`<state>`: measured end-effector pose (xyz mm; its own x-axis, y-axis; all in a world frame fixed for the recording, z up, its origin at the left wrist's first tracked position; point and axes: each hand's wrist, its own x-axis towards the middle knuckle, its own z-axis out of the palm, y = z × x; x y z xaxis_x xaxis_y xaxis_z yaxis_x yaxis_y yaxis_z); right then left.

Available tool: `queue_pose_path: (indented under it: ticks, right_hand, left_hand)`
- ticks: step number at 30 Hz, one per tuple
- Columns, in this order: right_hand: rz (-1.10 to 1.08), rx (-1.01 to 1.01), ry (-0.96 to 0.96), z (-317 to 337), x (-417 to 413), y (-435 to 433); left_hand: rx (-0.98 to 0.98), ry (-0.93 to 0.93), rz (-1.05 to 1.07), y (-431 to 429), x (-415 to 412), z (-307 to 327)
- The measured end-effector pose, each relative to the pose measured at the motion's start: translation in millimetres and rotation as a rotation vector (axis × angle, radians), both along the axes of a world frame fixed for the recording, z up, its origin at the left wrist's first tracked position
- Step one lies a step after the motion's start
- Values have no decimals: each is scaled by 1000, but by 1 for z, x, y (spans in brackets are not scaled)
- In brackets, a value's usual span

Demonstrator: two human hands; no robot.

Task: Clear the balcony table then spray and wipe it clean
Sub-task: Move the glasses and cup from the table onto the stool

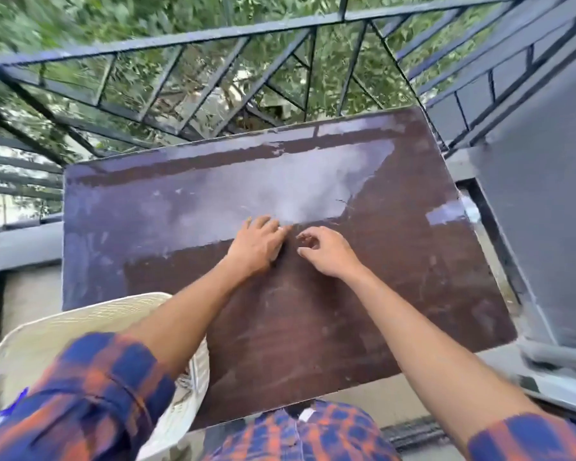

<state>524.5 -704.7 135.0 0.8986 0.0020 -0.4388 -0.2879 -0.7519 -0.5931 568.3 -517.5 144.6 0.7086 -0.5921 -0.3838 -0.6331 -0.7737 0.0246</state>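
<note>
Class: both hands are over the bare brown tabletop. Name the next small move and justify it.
Probably pinch up the small bit near the right hand fingertips: the table looks otherwise cleared, the left hand lies flat beside it, and no spray or cloth is visible.

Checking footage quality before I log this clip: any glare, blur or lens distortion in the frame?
Head view: pale sky glare washes the far half of the table; the checked sleeves are motion-blurred; the railing bows from wide-angle distortion; both hands stay fairly sharp.
</note>
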Motion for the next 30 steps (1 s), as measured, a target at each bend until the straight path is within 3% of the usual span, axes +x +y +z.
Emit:
queue_pose_path:
  ticks: [4, 10, 14, 21, 27, 30]
  right_hand:
    - [4, 29, -1, -3, -11, -5]
    - [-32, 96, -19, 9, -5, 7]
    - [51, 130, -35, 29, 19, 48]
    - [420, 153, -147, 83, 56, 197]
    - [919, 99, -261, 137, 40, 375]
    - [1128, 90, -284, 163, 7, 460]
  left_hand:
    - [-147, -35, 77, 5, 3, -10]
    - [-728, 109, 819, 29, -6, 28]
    - [-935, -24, 990, 72, -14, 77]
    - [-1061, -359, 1159, 234, -88, 156]
    - [-1058, -735, 1435, 370, -223, 201]
    - [-1054, -810, 1588, 417, -294, 197]
